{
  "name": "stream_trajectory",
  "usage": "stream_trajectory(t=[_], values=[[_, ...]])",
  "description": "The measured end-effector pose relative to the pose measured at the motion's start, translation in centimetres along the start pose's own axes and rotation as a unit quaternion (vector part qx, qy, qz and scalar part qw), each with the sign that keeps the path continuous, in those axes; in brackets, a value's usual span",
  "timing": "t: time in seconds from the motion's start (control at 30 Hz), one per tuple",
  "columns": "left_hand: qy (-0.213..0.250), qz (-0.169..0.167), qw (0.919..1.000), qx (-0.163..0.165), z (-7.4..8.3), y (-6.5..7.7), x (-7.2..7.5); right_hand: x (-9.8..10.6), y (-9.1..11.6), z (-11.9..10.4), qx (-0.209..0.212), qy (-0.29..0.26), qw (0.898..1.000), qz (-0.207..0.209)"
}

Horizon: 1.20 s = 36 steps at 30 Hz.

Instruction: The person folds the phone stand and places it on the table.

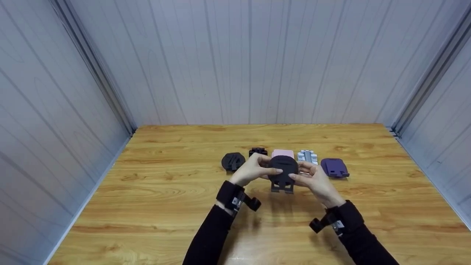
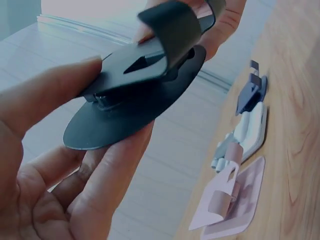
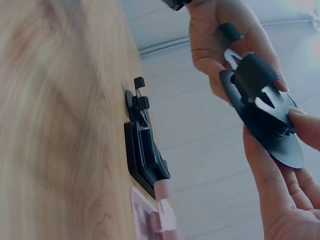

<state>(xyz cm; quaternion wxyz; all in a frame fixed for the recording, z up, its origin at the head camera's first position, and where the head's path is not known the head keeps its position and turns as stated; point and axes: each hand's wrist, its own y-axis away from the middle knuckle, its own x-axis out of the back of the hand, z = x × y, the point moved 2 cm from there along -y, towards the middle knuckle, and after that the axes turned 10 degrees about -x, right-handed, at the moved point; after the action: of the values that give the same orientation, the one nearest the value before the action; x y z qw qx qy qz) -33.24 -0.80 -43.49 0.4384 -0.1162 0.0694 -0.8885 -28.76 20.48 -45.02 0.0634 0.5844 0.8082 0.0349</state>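
Note:
A black folding phone stand (image 1: 282, 167) with a rounded base and two curved lip hooks is held up above the table between both hands. My left hand (image 1: 252, 171) pinches its left side, thumb on the near face. On the opposite side my right hand (image 1: 317, 183) grips the edge with thumb and fingers. From the left wrist, the black phone stand (image 2: 125, 107) appears edge-on, its hinged plate lying close over the oval base. The right wrist view shows the same phone stand (image 3: 265, 120) with its hooks toward the left hand (image 3: 235, 30).
Behind the hands more stands form a row on the wooden table (image 1: 165, 206): a round black one (image 1: 233, 162), a black one (image 1: 258, 150), a pink one (image 1: 283, 152), a white-grey one (image 1: 308, 156) and a purple one (image 1: 334, 168). Pale panel walls (image 1: 235, 66) enclose the table.

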Motion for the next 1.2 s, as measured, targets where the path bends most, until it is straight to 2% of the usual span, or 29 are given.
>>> stream_trajectory(t=[0.1,0.17,0.23,0.37,0.5,0.67,0.77,0.9,0.97,1.1,1.2], values=[[0.005,0.029,0.9995,0.003,0.1,0.2,0.6,-0.1,0.4,-0.7,0.031,0.074,0.996,0.039],[0.023,0.055,0.9982,0.008,0.3,0.4,1.2,-0.1,0.7,-1.2,0.063,0.129,0.987,0.077],[0.042,0.082,0.9957,0.009,0.4,0.5,1.9,-0.1,1.0,-1.5,0.102,0.178,0.972,0.112],[0.058,0.121,0.9908,0.016,0.7,0.8,3.0,-0.2,1.3,-1.9,0.162,0.258,0.939,0.160],[0.045,0.149,0.9872,0.033,1.1,1.3,4.0,-0.6,1.5,-1.9,0.186,0.346,0.901,0.185],[0.057,0.177,0.9823,0.023,1.3,1.5,5.2,-1.0,1.4,-1.4,0.192,0.432,0.860,0.189],[0.054,0.184,0.9813,0.018,1.2,1.7,6.0,-1.1,1.2,-1.0,0.198,0.482,0.832,0.191],[0.045,0.193,0.9796,0.030,0.7,2.2,7.2,-1.2,0.9,-0.4,0.214,0.543,0.790,0.190],[0.043,0.208,0.9762,0.043,0.2,2.5,7.9,-1.2,0.7,-0.1,0.220,0.564,0.773,0.188],[0.025,0.242,0.9675,0.071,-0.7,3.2,9.7,-1.2,0.5,0.3,0.219,0.585,0.758,0.188],[0.013,0.262,0.9605,0.091,-1.3,3.7,11.3,-1.0,0.4,0.5,0.206,0.590,0.758,0.186]])
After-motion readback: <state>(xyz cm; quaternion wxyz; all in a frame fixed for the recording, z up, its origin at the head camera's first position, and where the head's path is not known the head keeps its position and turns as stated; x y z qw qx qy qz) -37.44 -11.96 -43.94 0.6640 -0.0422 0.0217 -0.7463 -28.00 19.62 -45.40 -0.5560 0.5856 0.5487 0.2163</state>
